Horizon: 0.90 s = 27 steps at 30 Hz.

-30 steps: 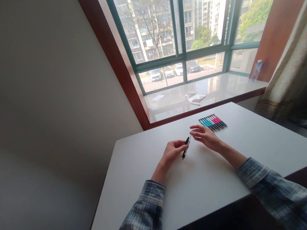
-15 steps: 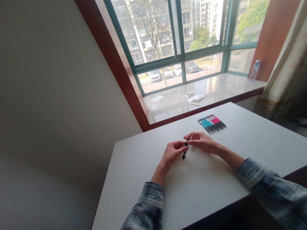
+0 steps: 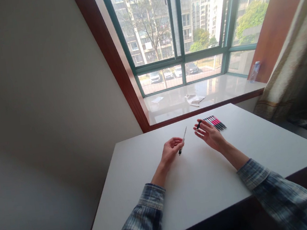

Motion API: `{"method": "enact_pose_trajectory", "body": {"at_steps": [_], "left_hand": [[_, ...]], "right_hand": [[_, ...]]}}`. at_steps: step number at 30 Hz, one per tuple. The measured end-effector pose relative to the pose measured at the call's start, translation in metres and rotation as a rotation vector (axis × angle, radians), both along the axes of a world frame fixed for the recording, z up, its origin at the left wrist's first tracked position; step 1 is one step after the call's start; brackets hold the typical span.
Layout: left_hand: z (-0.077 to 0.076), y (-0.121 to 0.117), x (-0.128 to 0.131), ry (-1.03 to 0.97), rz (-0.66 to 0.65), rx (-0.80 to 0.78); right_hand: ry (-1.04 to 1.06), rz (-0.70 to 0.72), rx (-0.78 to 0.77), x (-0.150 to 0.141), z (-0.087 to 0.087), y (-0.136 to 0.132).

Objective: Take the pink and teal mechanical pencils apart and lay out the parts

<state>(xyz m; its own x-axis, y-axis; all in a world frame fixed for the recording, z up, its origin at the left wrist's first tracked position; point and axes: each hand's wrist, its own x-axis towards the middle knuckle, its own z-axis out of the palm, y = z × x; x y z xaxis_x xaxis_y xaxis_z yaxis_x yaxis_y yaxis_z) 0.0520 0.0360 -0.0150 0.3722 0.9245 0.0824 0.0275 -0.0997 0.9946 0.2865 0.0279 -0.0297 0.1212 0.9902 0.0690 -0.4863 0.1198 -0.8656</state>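
My left hand (image 3: 172, 148) pinches the barrel of a pen (image 3: 181, 147). A thin refill (image 3: 185, 132) sticks up out of the barrel's upper end, and the dark other end points down at the table. To the right, my right hand (image 3: 208, 132) holds a short black pen grip section (image 3: 199, 125) between thumb and fingers, apart from the barrel. Just behind that hand lies a row of pens (image 3: 216, 121), pink and teal with black grips, partly hidden by the fingers.
Both forearms rest over a white table (image 3: 203, 183). Beyond its far edge is a windowsill (image 3: 217, 88) with a crumpled cloth (image 3: 195, 99), a paper slip (image 3: 157, 99) and a clear bottle (image 3: 254, 71). A curtain (image 3: 284, 65) hangs at right.
My right hand has pulled the black grip section off the pen and moved right and away, baring the refill. My left hand has kept the barrel, shifting slightly left.
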Motion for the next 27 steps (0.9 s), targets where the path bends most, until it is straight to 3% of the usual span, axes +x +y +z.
{"method": "enact_pose_trajectory", "body": {"at_steps": [5,10,14,27], "left_hand": [[0.0,0.011,-0.008,0.147,0.176,0.198],[-0.004,0.012,-0.014,0.328,0.27,0.358],[-0.007,0.012,-0.014,0.37,0.279,0.383],[-0.003,0.008,-0.012,0.408,0.268,0.406]], "right_hand": [[-0.247,-0.037,-0.012,-0.004,-0.009,0.001],[-0.41,-0.185,-0.059,-0.002,-0.017,0.004],[-0.32,-0.155,-0.107,-0.001,-0.017,0.005],[-0.156,-0.044,-0.023,-0.002,-0.008,0.003]]}}
